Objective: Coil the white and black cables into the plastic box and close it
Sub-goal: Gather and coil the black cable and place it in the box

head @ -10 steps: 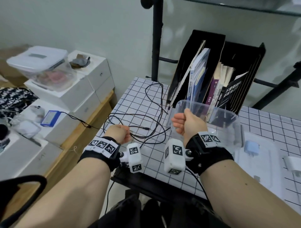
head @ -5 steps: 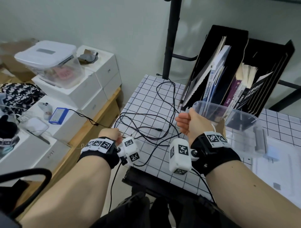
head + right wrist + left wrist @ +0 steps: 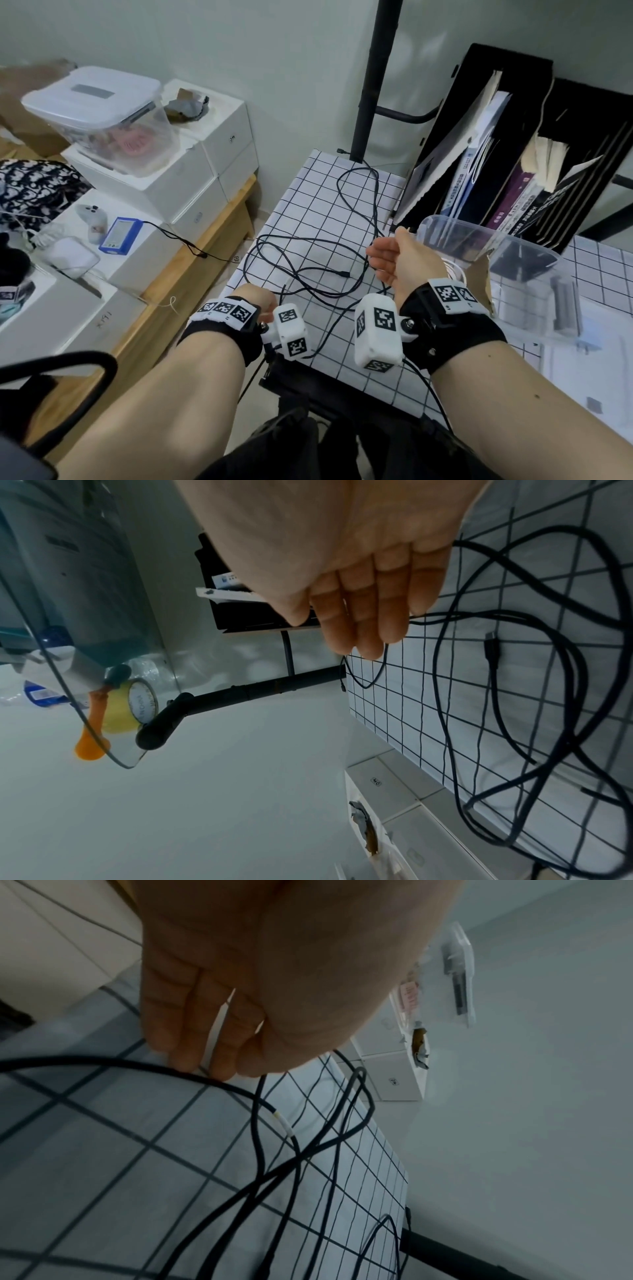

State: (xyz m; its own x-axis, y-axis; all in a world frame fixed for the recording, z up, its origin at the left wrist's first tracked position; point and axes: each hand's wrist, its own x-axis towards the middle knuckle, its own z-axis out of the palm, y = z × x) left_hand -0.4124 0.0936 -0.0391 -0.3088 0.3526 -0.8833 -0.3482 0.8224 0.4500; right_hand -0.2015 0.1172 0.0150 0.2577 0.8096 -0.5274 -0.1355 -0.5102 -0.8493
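On the gridded table (image 3: pixel 310 192): black cable (image 3: pixel 308 270), loose tangle, long axis running away from me, lying between my hands. My left hand (image 3: pixel 258 301) sits at its near end, fingers (image 3: pixel 181 1031) curled, a strand passing just under the fingertips; I cannot tell if it is pinched. My right hand (image 3: pixel 402 258), fist-curled beside the plastic box (image 3: pixel 513 267), seems to hold a strand. White cable (image 3: pixel 455 272): a coil shows inside the box.
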